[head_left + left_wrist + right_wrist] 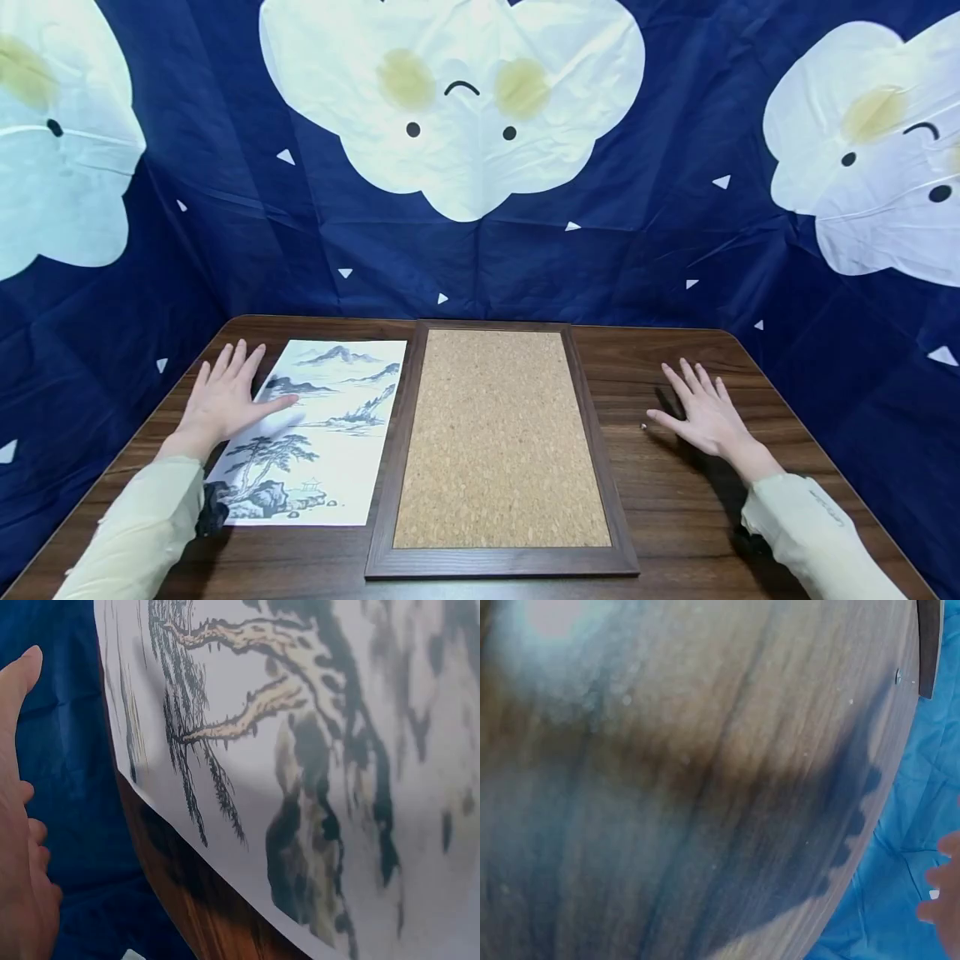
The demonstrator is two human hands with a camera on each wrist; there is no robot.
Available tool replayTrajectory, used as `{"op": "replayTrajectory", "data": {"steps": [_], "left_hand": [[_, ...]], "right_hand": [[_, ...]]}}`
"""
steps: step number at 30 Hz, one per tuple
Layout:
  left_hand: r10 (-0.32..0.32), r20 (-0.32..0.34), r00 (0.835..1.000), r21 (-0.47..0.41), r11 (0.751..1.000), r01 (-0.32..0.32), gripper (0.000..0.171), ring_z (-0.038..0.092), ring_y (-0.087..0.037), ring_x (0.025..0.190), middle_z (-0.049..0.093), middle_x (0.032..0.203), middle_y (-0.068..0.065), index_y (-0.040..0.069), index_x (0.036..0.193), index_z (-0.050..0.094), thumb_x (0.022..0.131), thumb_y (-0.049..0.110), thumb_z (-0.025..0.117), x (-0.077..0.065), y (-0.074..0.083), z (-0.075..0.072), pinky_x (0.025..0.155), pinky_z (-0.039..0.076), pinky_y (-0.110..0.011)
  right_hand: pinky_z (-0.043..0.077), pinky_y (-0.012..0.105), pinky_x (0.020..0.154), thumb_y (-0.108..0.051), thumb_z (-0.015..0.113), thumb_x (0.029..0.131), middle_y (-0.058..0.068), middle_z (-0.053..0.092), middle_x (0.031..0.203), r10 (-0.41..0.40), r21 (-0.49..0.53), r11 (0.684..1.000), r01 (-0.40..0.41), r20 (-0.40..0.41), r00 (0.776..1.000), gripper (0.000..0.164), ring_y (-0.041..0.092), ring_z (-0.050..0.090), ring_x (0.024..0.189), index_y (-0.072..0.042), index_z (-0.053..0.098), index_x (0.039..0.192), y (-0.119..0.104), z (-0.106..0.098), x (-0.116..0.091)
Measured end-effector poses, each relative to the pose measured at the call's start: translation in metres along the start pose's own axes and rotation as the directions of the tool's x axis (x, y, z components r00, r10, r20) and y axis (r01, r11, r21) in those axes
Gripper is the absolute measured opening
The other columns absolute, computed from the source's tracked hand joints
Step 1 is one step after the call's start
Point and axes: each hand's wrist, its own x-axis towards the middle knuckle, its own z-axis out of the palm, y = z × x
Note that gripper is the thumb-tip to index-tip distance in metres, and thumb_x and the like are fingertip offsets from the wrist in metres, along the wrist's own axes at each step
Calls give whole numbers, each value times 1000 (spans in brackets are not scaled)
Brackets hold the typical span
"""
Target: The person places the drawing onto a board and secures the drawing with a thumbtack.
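Neither hand gripped anything: left hand and right hand had fingers spread. I located the white paper sheet printed with a grey ink landscape at lower left, beside the brown-framed rectangular cork board at lower centre. I judged the step preparatory; next called for pinching a sheet edge.
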Motion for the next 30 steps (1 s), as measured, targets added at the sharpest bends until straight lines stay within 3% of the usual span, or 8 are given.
{"op": "replayTrajectory", "data": {"steps": [6,15,24,30], "left_hand": [[-51,44,998,-111,992,55,109,6,-50,129,9,141,-37,-9,141,10,75,67,53,-4,-1,0,99,12,-63],[-129,86,988,-222,964,146,107,28,-57,114,23,132,-42,-15,138,9,79,63,52,-11,-6,-1,88,28,-66],[-202,161,966,-375,893,250,98,33,-52,114,31,129,-40,-17,135,15,84,60,47,-17,-11,-3,88,31,-61],[-226,216,950,-400,867,297,95,34,-51,112,32,126,-41,-18,133,20,85,60,44,-20,-16,-2,84,36,-59]], "right_hand": [[10,60,102,-55,54,83,26,18,145,-59,46,997,61,-47,997,83,46,17,130,-8,23,144,-4,1,-1],[14,59,102,-47,59,82,25,24,143,-117,121,984,129,-100,988,79,41,22,130,-6,28,142,-7,4,-4],[27,59,94,-41,59,85,23,37,136,-89,220,969,108,-97,991,70,43,33,122,-3,33,138,-11,6,-9],[36,56,86,-34,64,83,21,52,122,-68,335,936,105,-121,990,64,40,46,111,-5,39,135,-13,10,-12]]}}
